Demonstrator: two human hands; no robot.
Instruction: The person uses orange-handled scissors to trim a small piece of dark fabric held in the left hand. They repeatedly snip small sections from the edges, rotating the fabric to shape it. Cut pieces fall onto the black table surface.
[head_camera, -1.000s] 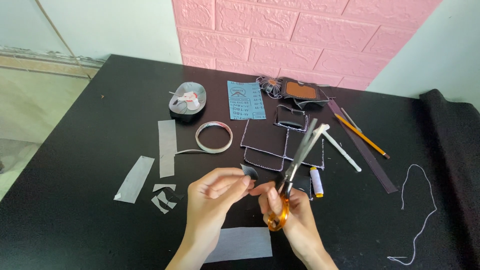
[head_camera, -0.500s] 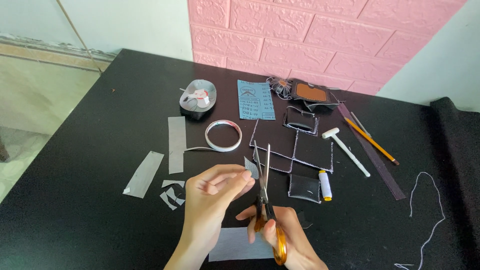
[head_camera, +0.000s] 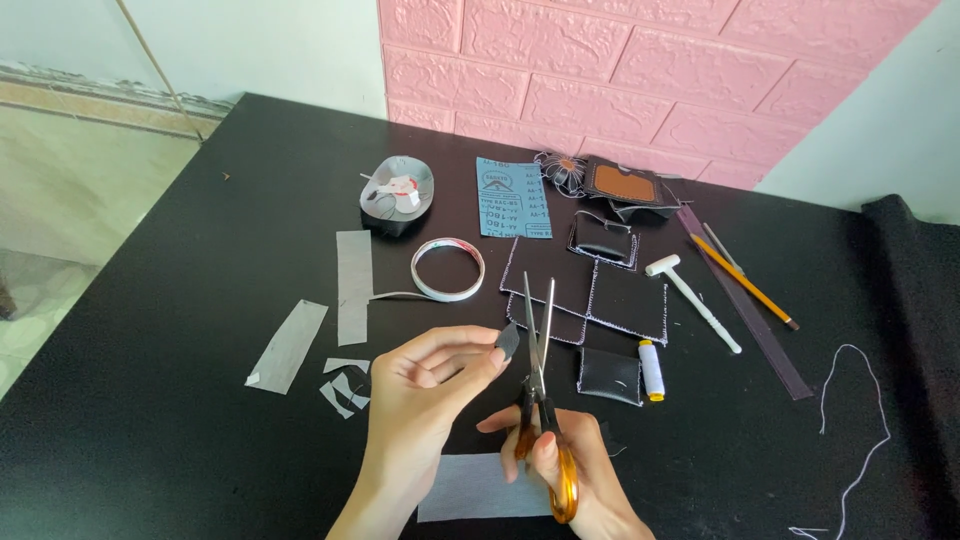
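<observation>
My left hand (head_camera: 425, 385) pinches a small dark piece (head_camera: 507, 341) between thumb and fingertips, just left of the scissor blades. My right hand (head_camera: 560, 465) grips orange-handled scissors (head_camera: 540, 390), whose blades stand slightly apart and point away from me. The blade tips lie over flat black leather panels with white stitching (head_camera: 590, 290). A pale rectangular strip (head_camera: 470, 490) lies on the black table (head_camera: 180, 430) under my wrists.
Grey strips (head_camera: 352, 285) and small scraps (head_camera: 340, 385) lie at left. Behind are a tape ring (head_camera: 447, 268), a round grey dish (head_camera: 397, 192), a blue sandpaper sheet (head_camera: 512, 197), a brown-patched leather item (head_camera: 622, 187), a white tool (head_camera: 692, 298), a pencil (head_camera: 742, 282), a thread spool (head_camera: 651, 370) and a loose white thread (head_camera: 860, 430).
The scissors swung from leaning right to pointing straight away, and my right hand shifted beneath them. My left hand kept its pinch on the dark piece. The view moved closer.
</observation>
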